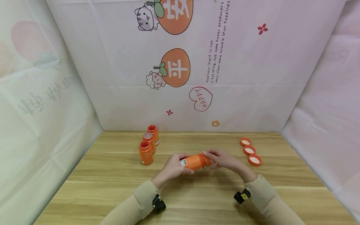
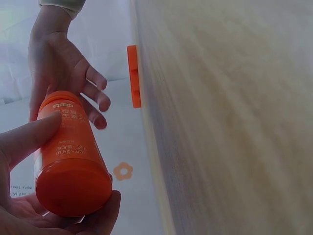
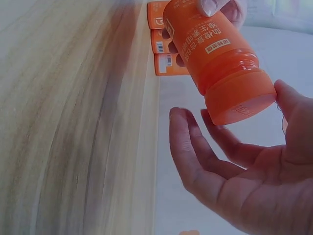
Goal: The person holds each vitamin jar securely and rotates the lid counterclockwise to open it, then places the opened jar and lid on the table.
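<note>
An orange plastic bottle (image 1: 194, 162) with white print lies tilted between my hands over the middle of the table. My left hand (image 1: 173, 166) grips its body, the thumb along one side, as the left wrist view shows with the bottle's base (image 2: 73, 188) toward the camera. At the other end is an orange screw cap (image 3: 242, 98), and part of the bottle's neck (image 3: 230, 62) shows between cap and body. My right hand (image 1: 225, 159) pinches the cap's edge between thumb and a finger; its other fingers are spread beneath.
On the left of the wooden table (image 1: 112, 187) stand three orange bottles without caps in a row: a front one (image 1: 146, 154), a middle one (image 1: 150, 143) with a pale top and a back one (image 1: 155, 136). Three orange caps (image 1: 249, 150) lie liner-up at right. White printed cloth (image 1: 239, 103) walls the back and sides.
</note>
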`<state>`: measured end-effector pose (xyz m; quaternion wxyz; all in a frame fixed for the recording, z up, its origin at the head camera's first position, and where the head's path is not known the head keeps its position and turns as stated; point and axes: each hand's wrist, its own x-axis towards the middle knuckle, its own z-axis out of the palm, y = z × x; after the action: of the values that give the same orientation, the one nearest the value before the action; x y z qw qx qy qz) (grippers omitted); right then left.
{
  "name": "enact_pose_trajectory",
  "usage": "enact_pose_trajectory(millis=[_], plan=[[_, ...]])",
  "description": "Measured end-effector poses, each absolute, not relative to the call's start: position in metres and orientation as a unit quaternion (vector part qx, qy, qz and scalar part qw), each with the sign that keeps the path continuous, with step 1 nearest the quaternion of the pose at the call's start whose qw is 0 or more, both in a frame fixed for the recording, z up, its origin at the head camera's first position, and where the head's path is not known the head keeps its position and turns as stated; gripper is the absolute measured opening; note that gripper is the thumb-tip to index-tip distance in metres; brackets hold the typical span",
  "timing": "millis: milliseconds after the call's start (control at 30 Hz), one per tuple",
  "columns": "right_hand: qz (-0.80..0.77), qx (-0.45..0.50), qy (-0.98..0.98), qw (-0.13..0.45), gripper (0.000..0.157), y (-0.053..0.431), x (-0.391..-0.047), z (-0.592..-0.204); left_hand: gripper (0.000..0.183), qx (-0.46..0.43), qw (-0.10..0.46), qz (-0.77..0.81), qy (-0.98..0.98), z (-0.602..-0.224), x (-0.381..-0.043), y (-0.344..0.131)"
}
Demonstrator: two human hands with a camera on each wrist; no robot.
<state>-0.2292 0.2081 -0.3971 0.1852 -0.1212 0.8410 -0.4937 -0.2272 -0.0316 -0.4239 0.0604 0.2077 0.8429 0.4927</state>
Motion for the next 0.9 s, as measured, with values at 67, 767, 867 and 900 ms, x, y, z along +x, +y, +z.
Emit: enact_pose_trajectory(millis=[67, 767, 867, 900], plan=[[-0.49, -0.113, 0.842, 0.195, 0.062, 0.2073, -0.2289, -0.3967, 0.056, 0.206, 0.061, 0.494, 0.843, -0.4236, -0.2269, -0.0317], [-0.5, -0.149, 0.833, 0.181, 0.055, 0.2096, -0.2229, -0.3957, 0.056, 0.204, 0.063, 0.496, 0.842, -0.4246, -0.2279, -0.0332], [-0.492, -0.159, 0.838, 0.171, 0.054, 0.2103, -0.2231, -0.3972, 0.057, 0.204, 0.065, 0.496, 0.841, -0.4244, -0.2279, -0.0334], [-0.489, -0.162, 0.841, 0.167, 0.053, 0.2104, -0.2231, -0.3977, 0.057, 0.204, 0.065, 0.497, 0.841, -0.4245, -0.228, -0.0334]])
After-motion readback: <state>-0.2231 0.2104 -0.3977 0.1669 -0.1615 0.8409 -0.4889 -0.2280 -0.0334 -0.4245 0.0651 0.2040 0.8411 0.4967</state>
